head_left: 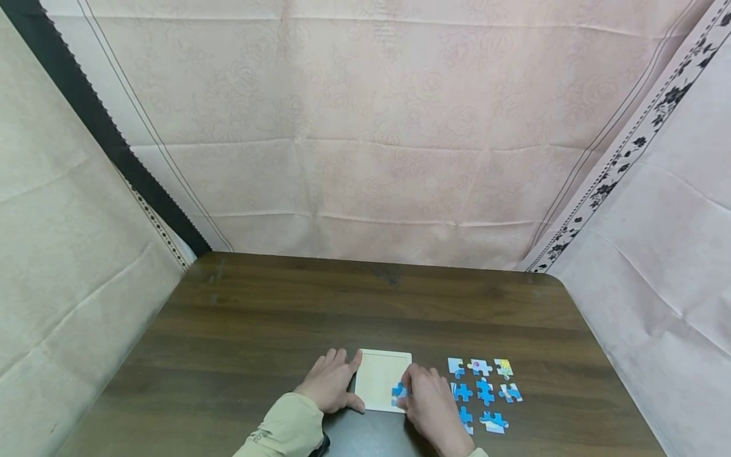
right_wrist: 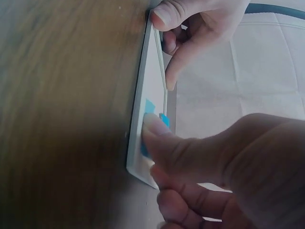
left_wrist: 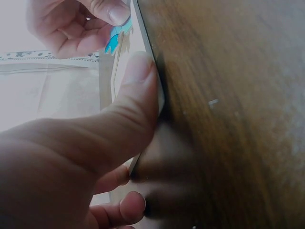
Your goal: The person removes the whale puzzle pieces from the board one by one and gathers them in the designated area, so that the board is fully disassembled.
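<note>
A pale, shallow puzzle tray [head_left: 381,379] with a raised rim lies near the table's front. My left hand [head_left: 328,383] holds its left side, thumb at the near left corner and index finger at the far left one. In the left wrist view, the thumb [left_wrist: 138,71] lies on the tray's rim. My right hand [head_left: 428,403] pinches a blue jigsaw piece [head_left: 397,392] over the tray's near right part. That piece [right_wrist: 164,120] shows beside the right thumb [right_wrist: 157,125] in the right wrist view, partly hidden by the fingers.
Loose jigsaw pieces lie in rough rows to the right of the tray, among them a yellow-patterned piece [head_left: 503,367] and a blue-and-white piece [head_left: 494,422]. A dark grey surface [head_left: 365,435] shows below the tray. Light cloth [head_left: 365,190] hangs around the brown wooden table [head_left: 274,317].
</note>
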